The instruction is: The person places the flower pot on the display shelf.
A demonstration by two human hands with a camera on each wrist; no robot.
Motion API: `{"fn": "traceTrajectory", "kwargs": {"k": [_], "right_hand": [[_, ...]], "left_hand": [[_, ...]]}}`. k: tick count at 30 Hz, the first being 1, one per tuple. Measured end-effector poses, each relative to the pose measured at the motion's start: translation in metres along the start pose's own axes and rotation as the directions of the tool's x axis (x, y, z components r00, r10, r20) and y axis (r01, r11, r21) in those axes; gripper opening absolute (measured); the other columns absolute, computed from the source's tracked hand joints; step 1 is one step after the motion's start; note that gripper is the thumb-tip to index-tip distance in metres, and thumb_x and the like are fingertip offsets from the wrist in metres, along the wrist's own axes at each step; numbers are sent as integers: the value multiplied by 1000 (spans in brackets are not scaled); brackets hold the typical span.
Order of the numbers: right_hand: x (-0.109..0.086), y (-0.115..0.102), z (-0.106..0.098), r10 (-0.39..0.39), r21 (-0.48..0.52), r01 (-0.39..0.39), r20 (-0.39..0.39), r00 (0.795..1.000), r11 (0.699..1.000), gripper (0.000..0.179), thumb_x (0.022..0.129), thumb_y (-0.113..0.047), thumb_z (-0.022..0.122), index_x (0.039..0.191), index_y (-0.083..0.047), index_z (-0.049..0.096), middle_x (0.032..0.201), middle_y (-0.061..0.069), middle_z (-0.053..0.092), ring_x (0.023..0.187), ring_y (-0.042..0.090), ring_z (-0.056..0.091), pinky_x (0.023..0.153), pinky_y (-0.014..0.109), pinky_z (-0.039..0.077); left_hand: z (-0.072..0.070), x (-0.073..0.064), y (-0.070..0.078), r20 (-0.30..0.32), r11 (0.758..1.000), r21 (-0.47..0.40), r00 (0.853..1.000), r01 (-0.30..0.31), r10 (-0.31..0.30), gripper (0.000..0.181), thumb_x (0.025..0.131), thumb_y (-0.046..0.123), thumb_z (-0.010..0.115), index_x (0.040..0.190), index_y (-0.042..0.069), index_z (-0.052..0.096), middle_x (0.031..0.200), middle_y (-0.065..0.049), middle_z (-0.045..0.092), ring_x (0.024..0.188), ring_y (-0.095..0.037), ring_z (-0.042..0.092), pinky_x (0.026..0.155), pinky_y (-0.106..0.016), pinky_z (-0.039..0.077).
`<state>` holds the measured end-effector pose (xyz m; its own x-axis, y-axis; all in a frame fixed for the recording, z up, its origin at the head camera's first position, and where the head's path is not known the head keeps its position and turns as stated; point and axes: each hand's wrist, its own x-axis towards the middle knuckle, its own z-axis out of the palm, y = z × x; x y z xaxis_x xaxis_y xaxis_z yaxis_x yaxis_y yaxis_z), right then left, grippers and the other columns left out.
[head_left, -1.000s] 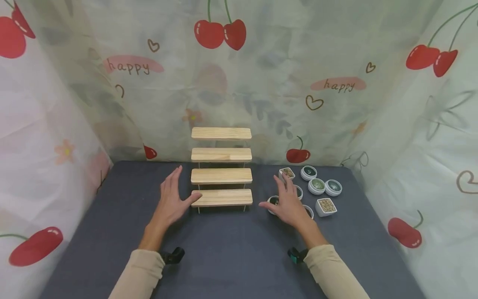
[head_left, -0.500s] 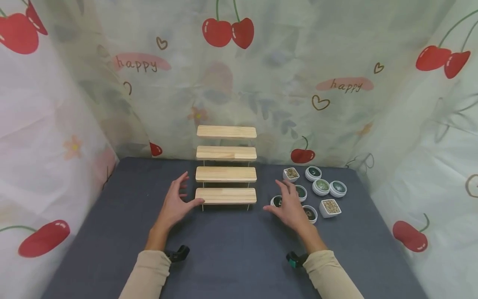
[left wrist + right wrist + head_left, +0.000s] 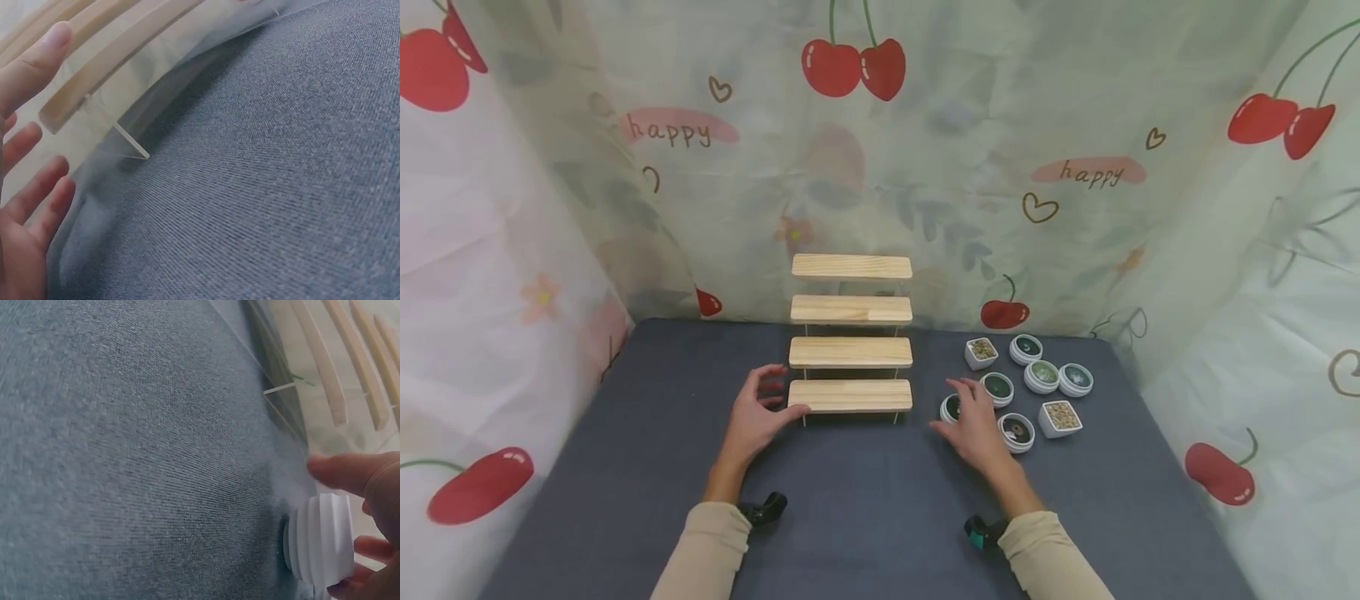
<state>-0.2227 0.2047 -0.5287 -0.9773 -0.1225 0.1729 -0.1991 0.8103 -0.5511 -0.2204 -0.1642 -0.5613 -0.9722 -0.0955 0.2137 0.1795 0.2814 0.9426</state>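
Observation:
A light wooden stepped stand (image 3: 850, 397) with several shelves stands at the back middle of the table. My left hand (image 3: 756, 423) is beside its lowest shelf; the thumb overlaps the shelf's left end in the head view. In the left wrist view, thumb and fingers are spread apart around that shelf end (image 3: 59, 112). Over the front left round white pot (image 3: 950, 408), my right hand (image 3: 981, 432) hovers with thumb and fingers on either side. The right wrist view shows the ridged wall of the white pot (image 3: 322, 537) below the thumb, with a gap between them.
Right of that hand are more round white pots with dark or green contents, such as a green one (image 3: 997, 388) and a dark one (image 3: 1017, 432). Two square white pots (image 3: 1061, 419) hold beige granules. A cherry-print curtain (image 3: 925, 150) hangs behind the dark table cloth (image 3: 865, 517).
My right hand has lowered slightly toward the front left round pot, its fingers drawing a little closer to the thumb. The left hand has come slightly nearer the stand's lowest shelf.

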Motion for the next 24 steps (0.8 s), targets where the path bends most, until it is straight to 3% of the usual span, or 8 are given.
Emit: {"fn": "traceTrajectory", "kwargs": {"k": [6, 15, 24], "right_hand": [[2, 2, 1, 10, -31, -10, -7, 1000, 999, 76, 76, -17, 90, 141, 0, 53, 141, 27, 51, 136, 45, 46, 114, 58, 37], [1, 5, 0, 60, -43, -59, 9, 998, 997, 79, 77, -14, 87, 143, 4, 49, 137, 29, 56, 135, 46, 49, 115, 54, 38], [4, 6, -2, 68, -46, -67, 15, 998, 997, 76, 79, -16, 87, 140, 8, 51, 136, 29, 60, 133, 44, 52, 114, 54, 39]], "left_hand": [[2, -1, -3, -4, 998, -66, 1000, 12, -12, 76, 70, 21, 96, 134, 18, 56, 129, -12, 65, 104, -23, 66, 85, -20, 53], [6, -1, -5, 6, 997, -76, 1000, 15, -14, 72, 69, 20, 96, 132, 18, 60, 123, -13, 69, 95, -10, 68, 81, -22, 55], [8, 1, -10, 5, 998, -57, 1000, 7, -7, 65, 71, 20, 95, 127, 18, 63, 121, -11, 69, 93, -10, 68, 79, -21, 55]]}}
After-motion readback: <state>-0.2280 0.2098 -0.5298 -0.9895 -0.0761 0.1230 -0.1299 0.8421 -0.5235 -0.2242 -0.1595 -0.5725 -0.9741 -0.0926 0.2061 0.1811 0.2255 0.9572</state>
